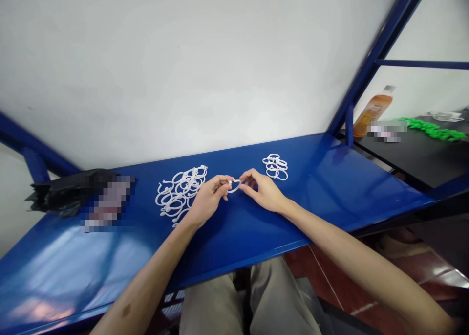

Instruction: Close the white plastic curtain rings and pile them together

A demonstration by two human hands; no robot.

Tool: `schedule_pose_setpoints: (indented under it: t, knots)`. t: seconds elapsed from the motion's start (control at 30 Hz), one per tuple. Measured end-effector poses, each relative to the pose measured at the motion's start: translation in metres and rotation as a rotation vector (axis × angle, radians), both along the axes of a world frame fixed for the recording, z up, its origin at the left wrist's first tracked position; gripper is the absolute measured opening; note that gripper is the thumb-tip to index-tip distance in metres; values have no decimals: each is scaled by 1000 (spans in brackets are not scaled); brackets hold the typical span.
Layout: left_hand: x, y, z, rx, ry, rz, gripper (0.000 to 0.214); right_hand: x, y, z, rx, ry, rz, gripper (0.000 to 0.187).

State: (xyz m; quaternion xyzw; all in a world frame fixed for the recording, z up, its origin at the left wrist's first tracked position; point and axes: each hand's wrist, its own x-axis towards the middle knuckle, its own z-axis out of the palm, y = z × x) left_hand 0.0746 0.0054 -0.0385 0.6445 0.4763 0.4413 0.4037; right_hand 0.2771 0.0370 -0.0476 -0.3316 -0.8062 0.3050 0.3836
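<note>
Between my two hands is a small white plastic ring, held just above the blue table. My left hand pinches its left side, where a small knob shows at the fingertips. On the ring's right side, the thumb and fingers of my right hand are closed. A loose pile of white rings, several with open ends and little knobs, lies left of my left hand. Beyond my right hand rests a smaller group of closed white rings.
The blue metal table meets a pale wall. A black plastic bag lies at the left beside a blurred-out item. On a dark surface to the right stand an orange drink bottle and green linked pieces. Blue frame posts flank the table.
</note>
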Motion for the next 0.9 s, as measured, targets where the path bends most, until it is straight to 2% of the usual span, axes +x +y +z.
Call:
schedule_pose_setpoints:
  t: [0.23, 0.37, 0.57, 0.67, 0.77, 0.83, 0.9]
  knots:
    - [1, -4, -6, -1, 86, -108, 28, 2, 1, -2, -26, 20, 124, 12]
    - [0, -5, -11, 60, 149, -62, 22, 3, -1, -7, 36, -48, 166, 14]
    - [2, -7, -8, 96, 217, -42, 18, 5, -4, -12, 133, -137, 190, 15]
    - [1, -3, -7, 151, 326, 27, 13, 3, -2, -9, 163, -147, 142, 14]
    - [-5, 3, -7, 371, 574, 167, 15, 5, 7, -6, 231, -168, 52, 15]
    - [-13, 7, -9, 489, 773, 280, 22, 13, 17, -4, 290, -186, -70, 17]
    - [-23, 9, -11, 498, 945, 398, 29, 26, 28, -3, 336, -207, -236, 20]
